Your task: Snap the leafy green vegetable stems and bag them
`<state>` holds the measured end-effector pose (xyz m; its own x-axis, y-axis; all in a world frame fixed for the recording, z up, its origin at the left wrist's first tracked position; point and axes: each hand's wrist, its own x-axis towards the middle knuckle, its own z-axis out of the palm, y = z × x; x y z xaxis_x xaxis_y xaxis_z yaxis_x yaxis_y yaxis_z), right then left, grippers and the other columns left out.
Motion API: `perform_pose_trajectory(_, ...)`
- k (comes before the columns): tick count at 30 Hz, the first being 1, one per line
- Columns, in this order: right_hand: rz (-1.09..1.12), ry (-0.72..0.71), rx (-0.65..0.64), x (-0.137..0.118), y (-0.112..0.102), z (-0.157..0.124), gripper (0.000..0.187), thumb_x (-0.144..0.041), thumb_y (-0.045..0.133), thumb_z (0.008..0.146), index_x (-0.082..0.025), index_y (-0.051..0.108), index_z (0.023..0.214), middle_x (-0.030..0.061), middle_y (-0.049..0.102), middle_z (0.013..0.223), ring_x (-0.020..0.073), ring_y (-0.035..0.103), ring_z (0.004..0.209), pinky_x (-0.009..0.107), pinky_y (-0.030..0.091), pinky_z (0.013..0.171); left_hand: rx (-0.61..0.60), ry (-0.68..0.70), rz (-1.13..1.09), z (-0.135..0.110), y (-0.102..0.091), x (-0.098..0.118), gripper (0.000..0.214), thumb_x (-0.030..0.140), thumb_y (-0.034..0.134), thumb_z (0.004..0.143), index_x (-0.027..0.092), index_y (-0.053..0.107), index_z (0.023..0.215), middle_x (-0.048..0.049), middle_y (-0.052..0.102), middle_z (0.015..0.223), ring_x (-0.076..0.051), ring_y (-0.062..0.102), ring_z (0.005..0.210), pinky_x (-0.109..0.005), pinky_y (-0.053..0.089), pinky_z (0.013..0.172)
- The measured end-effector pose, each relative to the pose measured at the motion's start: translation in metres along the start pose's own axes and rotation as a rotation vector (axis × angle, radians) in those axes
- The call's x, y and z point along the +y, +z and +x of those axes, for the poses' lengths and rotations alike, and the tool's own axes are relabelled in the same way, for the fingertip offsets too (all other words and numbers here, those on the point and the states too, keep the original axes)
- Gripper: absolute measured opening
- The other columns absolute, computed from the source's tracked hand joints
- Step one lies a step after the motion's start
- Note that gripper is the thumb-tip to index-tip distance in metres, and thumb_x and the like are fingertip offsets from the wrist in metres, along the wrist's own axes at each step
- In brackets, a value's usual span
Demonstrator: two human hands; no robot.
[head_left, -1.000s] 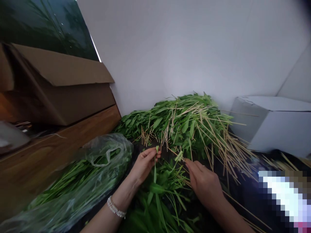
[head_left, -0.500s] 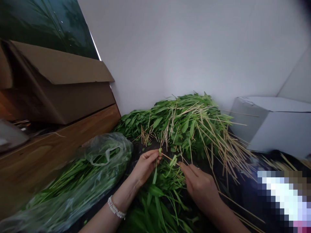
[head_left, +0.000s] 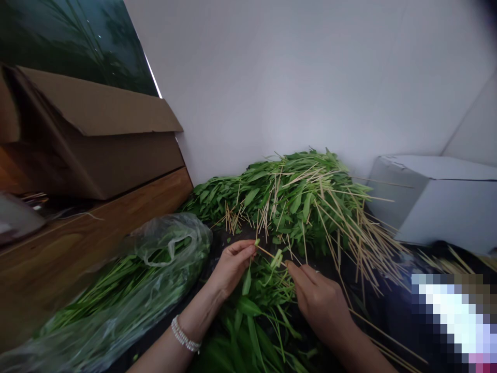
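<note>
The left hand [head_left: 232,265] pinches the top of a green stem [head_left: 248,269] between thumb and fingers. The stem hangs down from the fingertips, with a long leaf at its low end. A bracelet [head_left: 185,335] sits on the left wrist.

The right hand [head_left: 319,299] is closed on a thin stick [head_left: 266,252]. The stick points up and left, and its tip is just beside the top of the stem. A small green bit [head_left: 277,257] sits on the stick, near the right fingertips.

Both hands are close together, over loose greens [head_left: 256,316] that lie on a dark top.

Behind the hands is a big pile [head_left: 298,199] of leaves with many sticks poking out. It leans by the white wall [head_left: 291,77].

On the left lies a clear bag [head_left: 155,264] with more stems in it. Past the bag is a wood ledge [head_left: 97,233], and a brown box [head_left: 101,140] sits on it. On the right is a white box [head_left: 438,199].
</note>
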<state>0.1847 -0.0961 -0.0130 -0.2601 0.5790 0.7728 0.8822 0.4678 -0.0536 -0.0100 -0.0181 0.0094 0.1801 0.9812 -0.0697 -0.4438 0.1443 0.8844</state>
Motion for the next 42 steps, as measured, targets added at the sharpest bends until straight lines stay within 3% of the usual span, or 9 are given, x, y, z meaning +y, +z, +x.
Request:
perform_pose_trajectory(13,-0.038,0.027,-0.008,-0.007,0.002,-0.003,0.033,-0.013,0.034,0.096,-0.011,0.065,0.106,0.0026,0.06,0.068,0.0127,0.057,0.057,0.024,0.042,0.055,0.088,0.091,0.099,0.0,-0.001,-0.008,0.024,0.022,0.086,0.057,0.014,0.073,0.076,-0.0023,0.071,0.077,-0.01,0.062,0.07,-0.019,0.048,0.071)
perform_pose_trajectory(18,-0.033,0.023,-0.005,-0.008,0.001,-0.002,0.034,-0.013,0.033,0.096,-0.011,0.065,0.106,0.0029,0.06,0.068,0.0131,0.059,0.057,0.024,0.042,0.054,0.003,0.047,0.059,-0.004,0.003,-0.004,0.025,0.022,0.085,0.06,0.016,0.071,0.079,0.0003,0.069,0.077,-0.008,0.06,0.067,-0.019,0.048,0.068)
perform_pose_trajectory(24,-0.022,0.018,0.0,-0.007,0.001,-0.001,0.034,-0.014,0.033,0.096,-0.01,0.066,0.106,0.003,0.06,0.068,0.0132,0.059,0.056,0.025,0.042,0.052,-0.035,-0.039,-0.012,-0.005,0.005,-0.002,0.029,0.035,0.08,0.068,0.013,0.068,0.083,-0.0094,0.074,0.089,-0.014,0.067,0.076,-0.022,0.05,0.068)
perform_pose_trajectory(30,-0.011,0.026,0.003,-0.005,0.0,-0.002,0.033,-0.014,0.034,0.096,-0.01,0.066,0.106,0.0027,0.06,0.068,0.0129,0.059,0.057,0.024,0.042,0.055,-0.001,-0.06,-0.097,0.002,-0.001,-0.004,0.027,0.022,0.086,0.06,0.013,0.071,0.081,-0.004,0.074,0.08,-0.01,0.065,0.069,-0.017,0.05,0.065)
perform_pose_trajectory(42,-0.015,0.029,-0.002,-0.005,0.002,-0.003,0.033,-0.013,0.034,0.096,-0.011,0.065,0.106,0.0024,0.059,0.068,0.0128,0.058,0.058,0.024,0.041,0.055,0.014,-0.112,-0.158,0.002,-0.001,-0.004,0.03,0.017,0.088,0.055,0.01,0.075,0.081,-0.0064,0.074,0.078,-0.011,0.066,0.069,-0.017,0.052,0.064)
